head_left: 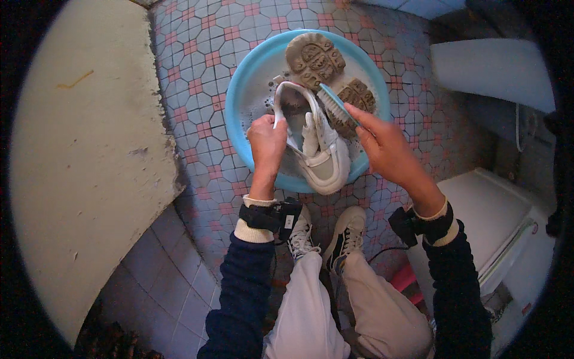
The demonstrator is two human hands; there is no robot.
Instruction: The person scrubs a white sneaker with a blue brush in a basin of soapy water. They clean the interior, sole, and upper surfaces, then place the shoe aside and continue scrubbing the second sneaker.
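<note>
A white shoe [326,163] is tilted over the near part of a light-blue basin [239,128], its toe toward me. My left hand [267,141] grips the shoe's edge on the left side, fingers closed. In my right hand [382,143] is a scrubbing brush [338,103] with a teal back and white bristles, held against or close to the shoe's right side; whether the bristles touch it I cannot tell. Behind it in the basin lies another shoe, its brown patterned sole [314,60] turned up. A second brown sole piece [357,96] shows partly behind the brush.
Suds and water [254,90] show in the basin, which stands on a blue and pink tiled floor [203,90]. A chipped, pale wall [89,131] rises at the left. A white box-like appliance [478,215] stands at the right, near a pink object [406,282]. My feet in sneakers [347,236] are just below the basin.
</note>
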